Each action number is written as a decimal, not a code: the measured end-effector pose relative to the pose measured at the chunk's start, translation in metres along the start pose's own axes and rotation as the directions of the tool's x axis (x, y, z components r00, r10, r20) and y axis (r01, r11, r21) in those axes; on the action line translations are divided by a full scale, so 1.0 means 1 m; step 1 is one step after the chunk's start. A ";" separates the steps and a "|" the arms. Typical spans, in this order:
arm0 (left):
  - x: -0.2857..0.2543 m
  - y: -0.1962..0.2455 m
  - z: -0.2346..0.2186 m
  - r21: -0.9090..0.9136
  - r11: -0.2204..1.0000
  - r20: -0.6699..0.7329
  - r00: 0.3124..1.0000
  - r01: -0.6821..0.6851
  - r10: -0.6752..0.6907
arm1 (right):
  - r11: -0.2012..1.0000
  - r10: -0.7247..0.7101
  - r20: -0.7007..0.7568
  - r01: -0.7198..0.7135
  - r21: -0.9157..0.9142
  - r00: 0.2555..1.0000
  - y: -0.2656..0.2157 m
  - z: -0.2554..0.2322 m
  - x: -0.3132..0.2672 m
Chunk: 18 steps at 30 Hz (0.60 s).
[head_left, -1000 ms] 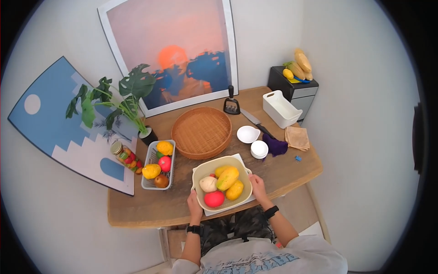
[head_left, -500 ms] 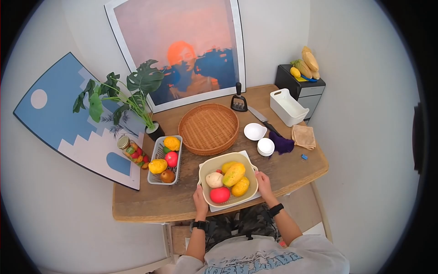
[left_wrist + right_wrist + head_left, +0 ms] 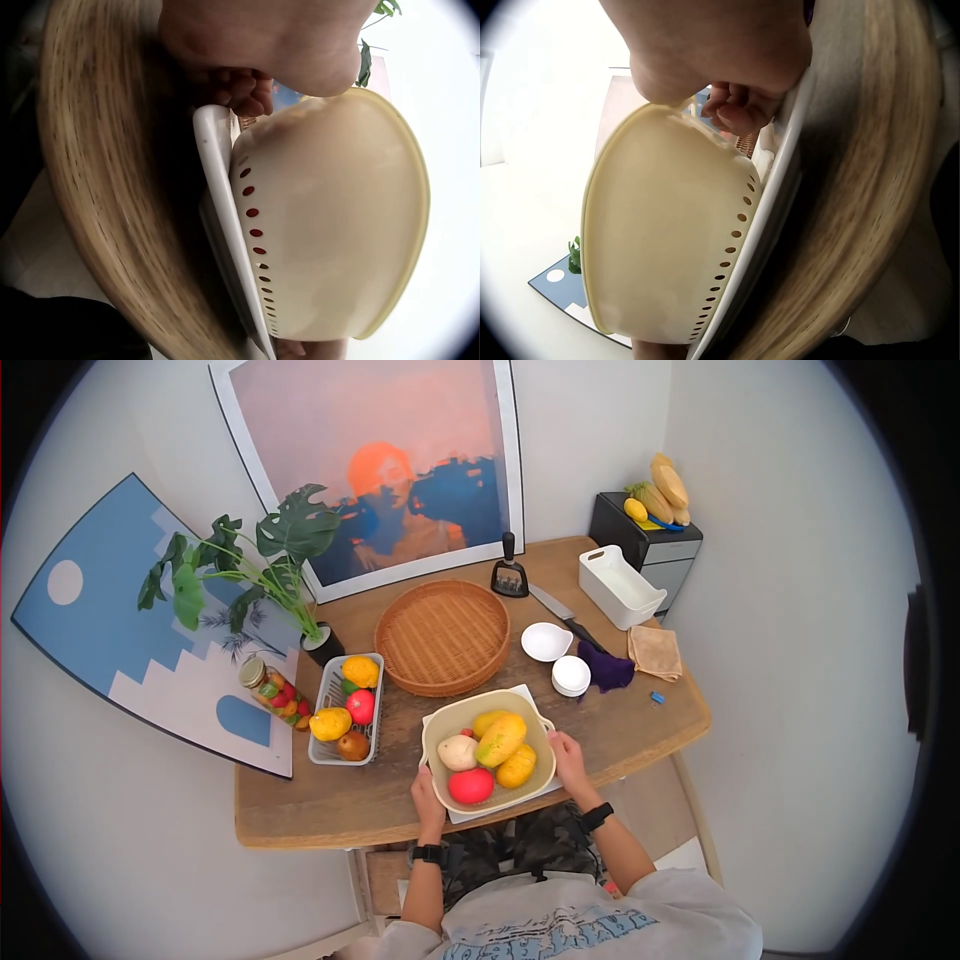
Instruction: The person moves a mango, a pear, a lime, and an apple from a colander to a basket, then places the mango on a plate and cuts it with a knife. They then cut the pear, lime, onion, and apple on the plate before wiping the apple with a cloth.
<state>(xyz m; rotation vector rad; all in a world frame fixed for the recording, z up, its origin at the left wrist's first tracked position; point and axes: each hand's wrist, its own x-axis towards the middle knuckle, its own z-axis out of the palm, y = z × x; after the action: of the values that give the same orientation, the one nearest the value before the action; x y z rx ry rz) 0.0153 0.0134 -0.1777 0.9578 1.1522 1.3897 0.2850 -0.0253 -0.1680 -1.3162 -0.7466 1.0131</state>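
A beige colander (image 3: 433, 788) with small holes around its base sits on a white board (image 3: 524, 695) near the table's front edge. Inside it lie yellow mango-like fruits (image 3: 502, 739), a pale round one (image 3: 458, 753) and a red one (image 3: 471, 786). My left hand (image 3: 427, 800) grips the colander's left side at the handle, thumb by the rim. On the opposite side my right hand (image 3: 569, 762) holds the other handle. Both wrist views show curled fingers beneath the handles, next to the colander wall (image 3: 337, 210).
Left of the colander stands a grey basket (image 3: 327, 762) of fruit, beside a jar (image 3: 275, 693) and a potted plant (image 3: 320, 644). Behind is a round wicker tray (image 3: 443, 635). White bowls (image 3: 571, 675), a purple cloth (image 3: 606, 667), a knife (image 3: 555, 607) and a white bin (image 3: 620, 588) lie rightward.
The head view has shifted slightly back and forth. Both hands keep their grip, and the colander stays in place on the white board.
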 end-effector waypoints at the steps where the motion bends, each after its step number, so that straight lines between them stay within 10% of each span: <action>1: 0.001 -0.002 -0.001 0.001 1.000 0.000 1.000 -0.003 0.003 | 1.000 -0.005 0.001 0.005 -0.001 1.000 0.000 0.000 0.000; 18: -0.002 0.004 0.000 0.003 1.000 0.006 1.000 -0.008 0.008 | 0.999 -0.046 0.012 0.046 -0.001 0.999 0.013 -0.003 0.005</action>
<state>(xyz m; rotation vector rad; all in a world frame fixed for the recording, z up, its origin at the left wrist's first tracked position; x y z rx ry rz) 0.0144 0.0115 -0.1743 0.9689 1.1473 1.3905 0.2880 -0.0226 -0.1816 -1.2897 -0.7832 0.9846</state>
